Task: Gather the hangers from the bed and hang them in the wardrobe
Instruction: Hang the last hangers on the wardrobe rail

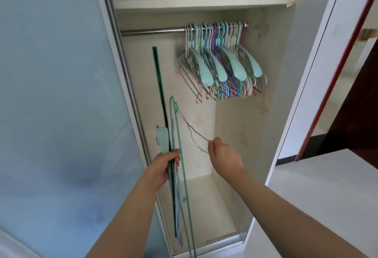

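Head view: left hand [163, 168] grips a bundle of hangers [178, 167] held upright on edge before the open wardrobe [286, 94]; right hand [223, 155] pinches one thin pale hanger [193, 132], whose far end touches the bundle. Above, many hangers on the rail [221, 63] crowd the right end of the metal rail [153, 31], beneath a shelf [200, 2].

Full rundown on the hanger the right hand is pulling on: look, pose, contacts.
The pale hanger is a thin wire-like one, beige or off-white, blurred in part. It lies tilted in front of the wardrobe's back wall, below the rail. The right hand pinches its lower right end. Its upper left end reaches the top of the green hanger in the bunch gripped by the left hand; it looks caught there, but whether it is truly hooked cannot be told.
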{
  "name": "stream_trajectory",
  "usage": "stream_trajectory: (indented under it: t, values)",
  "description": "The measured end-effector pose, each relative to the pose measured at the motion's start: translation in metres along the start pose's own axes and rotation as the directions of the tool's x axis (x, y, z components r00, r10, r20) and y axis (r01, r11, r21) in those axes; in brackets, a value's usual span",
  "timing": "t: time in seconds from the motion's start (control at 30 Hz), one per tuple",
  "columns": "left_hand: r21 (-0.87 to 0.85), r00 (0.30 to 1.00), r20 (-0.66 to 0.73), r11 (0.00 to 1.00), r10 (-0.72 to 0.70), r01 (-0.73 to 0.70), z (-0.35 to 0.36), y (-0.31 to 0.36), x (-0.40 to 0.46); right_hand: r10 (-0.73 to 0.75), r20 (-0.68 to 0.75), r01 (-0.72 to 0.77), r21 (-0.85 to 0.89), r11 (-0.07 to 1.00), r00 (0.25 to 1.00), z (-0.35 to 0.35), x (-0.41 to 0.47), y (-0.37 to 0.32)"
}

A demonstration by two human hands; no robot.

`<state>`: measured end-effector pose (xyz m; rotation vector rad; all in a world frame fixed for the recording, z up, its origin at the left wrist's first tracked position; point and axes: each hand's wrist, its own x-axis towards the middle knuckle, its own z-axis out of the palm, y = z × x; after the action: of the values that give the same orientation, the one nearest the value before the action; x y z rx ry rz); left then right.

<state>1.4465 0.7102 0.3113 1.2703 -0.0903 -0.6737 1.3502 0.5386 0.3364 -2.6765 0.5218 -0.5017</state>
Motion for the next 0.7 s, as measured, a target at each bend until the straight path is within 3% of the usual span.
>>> stream_trajectory:
  t: [0.17,0.3,0.53,0.7]
  values:
    - [-0.055,0.998,-0.035,0.997,0.052,-0.054,0.005,0.022,-0.003,-0.035,-0.225,0.121,0.38,0.917,0.974,-0.053,0.051,-0.051]
    - [-0.026,0.994,-0.083,0.997,0.075,-0.077,0.009,0.038,0.002,-0.024,-0.334,0.213,0.544,0.812,0.942,-0.076,0.093,-0.072]
    - [0.077,0.976,-0.14,0.984,0.169,-0.16,0.02,0.068,0.012,-0.038,-0.213,0.165,0.623,0.765,0.976,-0.085,0.167,-0.099]
    - [0.061,0.977,-0.161,0.99,0.139,-0.131,0.021,0.076,0.019,0.011,-0.022,0.005,0.631,0.776,1.0,-0.09,0.197,-0.113]
